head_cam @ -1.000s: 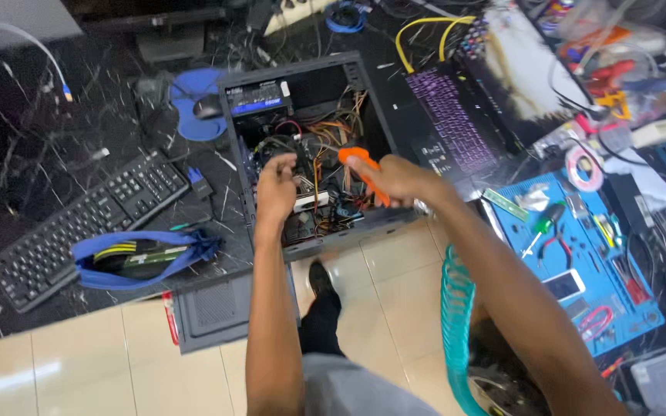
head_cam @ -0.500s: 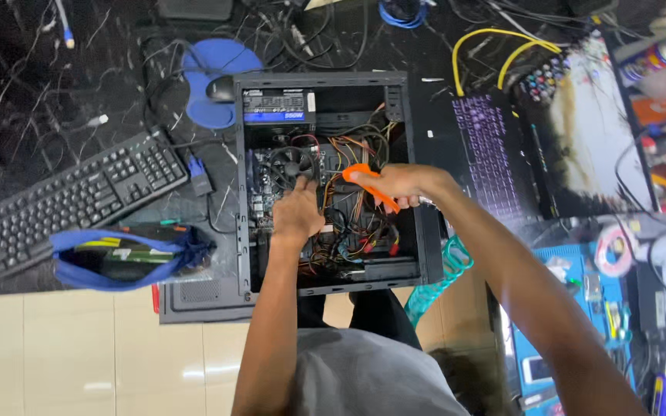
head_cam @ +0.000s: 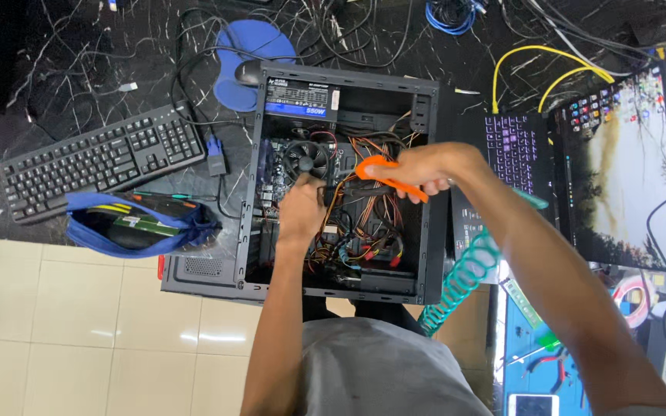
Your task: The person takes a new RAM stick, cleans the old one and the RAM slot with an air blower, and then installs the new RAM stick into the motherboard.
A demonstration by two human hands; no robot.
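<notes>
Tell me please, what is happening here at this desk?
A person leans over an open black computer case lying on a dark marbled desk. The right hand holds an orange-handled tool on a teal coiled hose; the left hand reaches among the wires inside. A black keyboard lies alongside.

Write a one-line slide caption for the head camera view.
Right hand aims an orange air gun into an open computer case; left hand rests among its cables.

keyboard [head_cam: 102, 163] left of computer case [head_cam: 425, 185] | laptop [head_cam: 580, 169] right | hands inside case
</notes>
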